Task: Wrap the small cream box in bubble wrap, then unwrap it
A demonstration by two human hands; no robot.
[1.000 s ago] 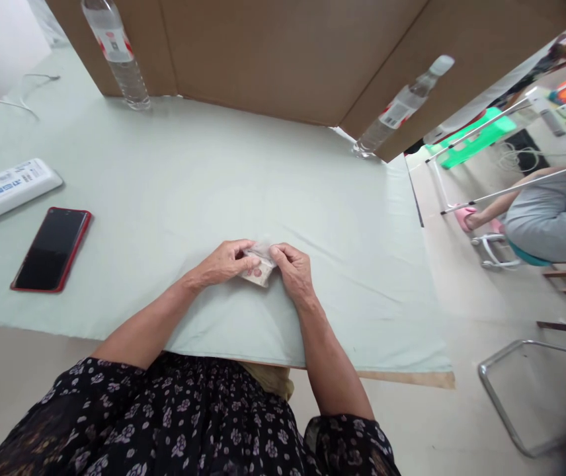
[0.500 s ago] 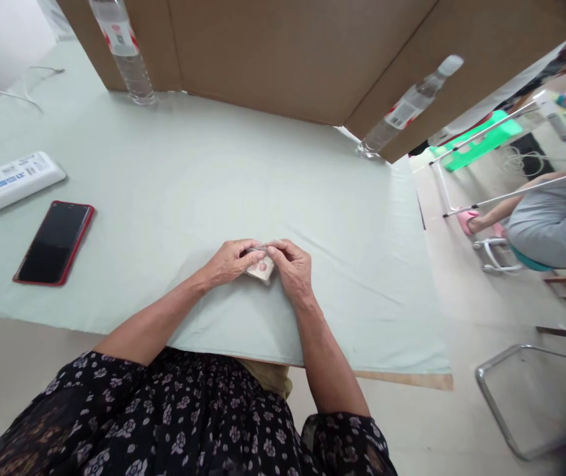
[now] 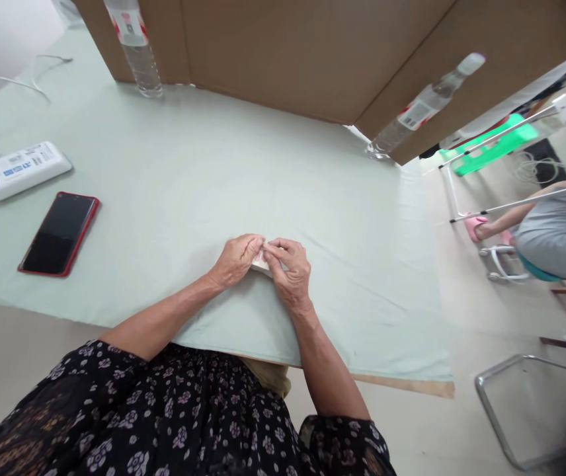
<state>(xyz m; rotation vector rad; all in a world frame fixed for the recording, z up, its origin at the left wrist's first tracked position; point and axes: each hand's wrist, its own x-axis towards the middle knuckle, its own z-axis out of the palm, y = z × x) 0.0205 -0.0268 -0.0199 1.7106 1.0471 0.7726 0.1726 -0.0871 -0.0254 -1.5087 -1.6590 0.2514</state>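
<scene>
My left hand (image 3: 236, 259) and my right hand (image 3: 289, 268) meet over the pale green cloth (image 3: 213, 172) near the table's front edge. Both are closed on a small pale packet (image 3: 260, 262) pinched between their fingertips. Only a sliver of the packet shows between the fingers; most of it is hidden under the hands. My forearms reach in from a dark flowered garment at the bottom of the view.
A red-cased phone (image 3: 59, 233) and a white power bank (image 3: 18, 170) with a cable lie at the left. Two clear water bottles (image 3: 137, 43) (image 3: 424, 104) stand against a cardboard screen (image 3: 273, 53) at the back. Another person sits at the right, near a metal chair frame (image 3: 521, 410).
The hands have closed more tightly over the packet, so less of it shows. The view has shifted slightly; the hands stay at the same spot on the cloth.
</scene>
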